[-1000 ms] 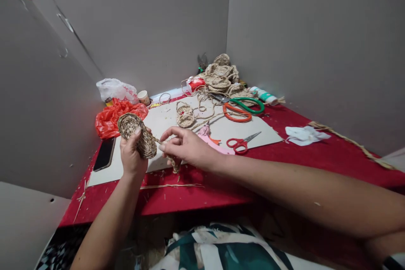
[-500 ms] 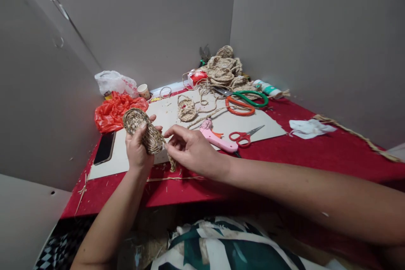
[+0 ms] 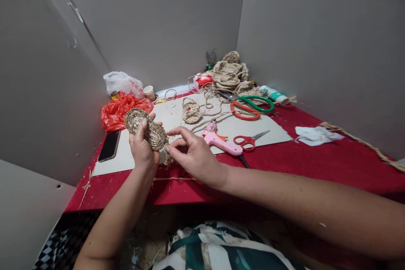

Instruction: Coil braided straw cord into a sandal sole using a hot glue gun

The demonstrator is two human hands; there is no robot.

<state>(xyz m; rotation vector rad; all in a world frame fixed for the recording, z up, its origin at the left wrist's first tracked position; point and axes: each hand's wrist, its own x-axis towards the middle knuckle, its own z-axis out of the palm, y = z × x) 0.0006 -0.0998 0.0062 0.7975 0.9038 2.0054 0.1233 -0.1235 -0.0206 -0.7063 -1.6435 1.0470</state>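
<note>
My left hand (image 3: 144,145) is closed round a woven straw sole (image 3: 152,133), a long oval of coiled braid, its thumb lying across the middle. The sole is tilted up above the near part of the white board. At its lower right end, my right hand (image 3: 193,152) pinches with thumb and forefinger at the loose straw braid (image 3: 167,157), which hangs down from the sole's edge. The fingertips partly hide that spot. A small finished straw slipper (image 3: 191,112) with a red dot lies on the board beyond my hands.
A pink glue gun (image 3: 223,143), red scissors (image 3: 249,140) and large shears with green and orange handles (image 3: 256,103) lie to the right. Coiled straw rope (image 3: 230,71) is heaped at the back. A phone (image 3: 109,146) and red plastic bag (image 3: 126,109) are at left.
The view has shifted, so the table's things appear a little further right. The sole is turned slightly, and my right fingers stay at its end with the braid.
</note>
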